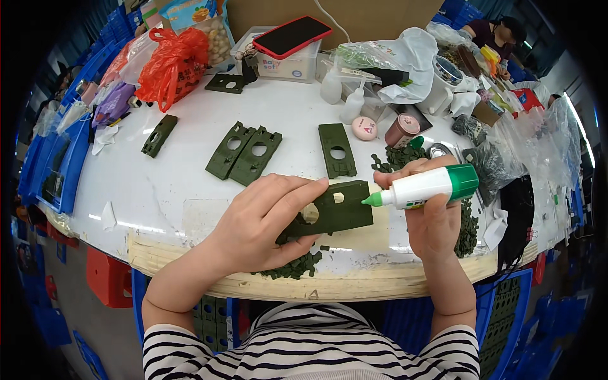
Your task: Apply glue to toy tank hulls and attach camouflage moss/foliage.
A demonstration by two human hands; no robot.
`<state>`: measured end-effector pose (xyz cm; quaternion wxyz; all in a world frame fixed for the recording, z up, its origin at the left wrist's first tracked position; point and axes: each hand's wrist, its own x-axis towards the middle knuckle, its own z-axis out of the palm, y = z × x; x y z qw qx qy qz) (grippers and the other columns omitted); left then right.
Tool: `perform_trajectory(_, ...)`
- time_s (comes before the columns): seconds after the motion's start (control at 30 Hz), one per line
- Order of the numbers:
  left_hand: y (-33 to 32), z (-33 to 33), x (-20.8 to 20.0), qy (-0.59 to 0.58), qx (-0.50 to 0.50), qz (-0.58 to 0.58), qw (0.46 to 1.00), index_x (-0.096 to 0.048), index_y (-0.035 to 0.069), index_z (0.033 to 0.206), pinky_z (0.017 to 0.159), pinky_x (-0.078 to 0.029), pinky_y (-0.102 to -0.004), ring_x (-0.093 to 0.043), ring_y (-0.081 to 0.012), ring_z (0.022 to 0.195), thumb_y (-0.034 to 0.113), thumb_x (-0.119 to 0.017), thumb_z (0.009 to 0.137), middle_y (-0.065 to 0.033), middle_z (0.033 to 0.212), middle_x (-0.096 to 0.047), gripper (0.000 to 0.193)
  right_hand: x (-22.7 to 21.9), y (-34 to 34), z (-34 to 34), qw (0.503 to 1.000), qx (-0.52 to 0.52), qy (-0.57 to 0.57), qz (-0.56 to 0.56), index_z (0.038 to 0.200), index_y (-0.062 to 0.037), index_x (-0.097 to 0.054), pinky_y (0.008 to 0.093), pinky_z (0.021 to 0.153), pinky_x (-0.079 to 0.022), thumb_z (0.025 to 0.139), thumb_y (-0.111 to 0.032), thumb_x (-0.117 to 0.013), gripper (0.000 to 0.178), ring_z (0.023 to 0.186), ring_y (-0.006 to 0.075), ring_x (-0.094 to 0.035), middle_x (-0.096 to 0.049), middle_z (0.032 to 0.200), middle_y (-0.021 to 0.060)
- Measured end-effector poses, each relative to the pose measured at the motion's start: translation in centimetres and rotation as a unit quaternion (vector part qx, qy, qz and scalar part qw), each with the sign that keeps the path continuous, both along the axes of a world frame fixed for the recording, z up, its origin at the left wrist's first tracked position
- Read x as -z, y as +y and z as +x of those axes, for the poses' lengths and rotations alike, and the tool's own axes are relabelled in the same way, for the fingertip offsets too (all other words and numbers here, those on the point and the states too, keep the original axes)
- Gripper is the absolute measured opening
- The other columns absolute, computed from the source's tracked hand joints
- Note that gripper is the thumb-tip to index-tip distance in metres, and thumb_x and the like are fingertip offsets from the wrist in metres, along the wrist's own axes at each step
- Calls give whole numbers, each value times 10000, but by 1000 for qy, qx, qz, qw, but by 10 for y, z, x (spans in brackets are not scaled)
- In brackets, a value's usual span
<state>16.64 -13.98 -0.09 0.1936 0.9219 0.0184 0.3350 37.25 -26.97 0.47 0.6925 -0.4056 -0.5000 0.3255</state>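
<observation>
My left hand (266,221) is closed on a dark green plastic hull plate (345,215) with a round hole and a smaller opening, held above the table's near edge. In my right hand (434,221) is a white glue bottle (421,189) with a green base and a pale green nozzle. The bottle lies nearly level, its tip pointing left at the plate's right end; whether they touch I cannot tell. Two similar plates (246,152) lie side by side beyond my left hand, and another plate (337,151) lies beyond the held one.
Small green pieces (399,158) are heaped by my right hand, and more pieces (294,265) lie under my left. Farther back are a red-cased phone (292,37) on a clear box, a red plastic bag (174,63), small white bottles (353,104) and a pink jar (402,131).
</observation>
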Motion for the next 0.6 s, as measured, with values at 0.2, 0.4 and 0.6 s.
perform_trajectory(0.2, 0, 0, 3, -9, 0, 2, 1000, -537, -44, 1178, 655, -473, -321, -574, -256, 776, 108, -770, 618, -146, 969, -587, 625, 4, 2, -6, 1000, -14, 16, 3, 1076, -36, -432, 430, 874, -502, 868, -387, -605, 443, 959, 300, -625, -570, 985, 145)
perform_trajectory(0.4, 5, -3, 4, -22, 3, 5, 1000, -538, -37, 1174, 635, -458, -318, -571, -245, 753, 130, -790, 612, -138, 948, -596, 637, 11, 6, -7, 998, -46, 32, 26, 1088, 8, -426, 442, 883, -504, 883, -262, -621, 392, 988, 315, -623, -565, 1025, 158)
perform_trajectory(0.6, 11, 1, 15, -65, 11, 7, 998, -552, -16, 1133, 619, -437, -314, -555, -235, 721, 152, -806, 605, -126, 933, -615, 609, 13, 5, -8, 999, -35, 24, 23, 1093, 12, -427, 439, 892, -497, 884, -256, -621, 392, 992, 312, -618, -563, 1022, 160)
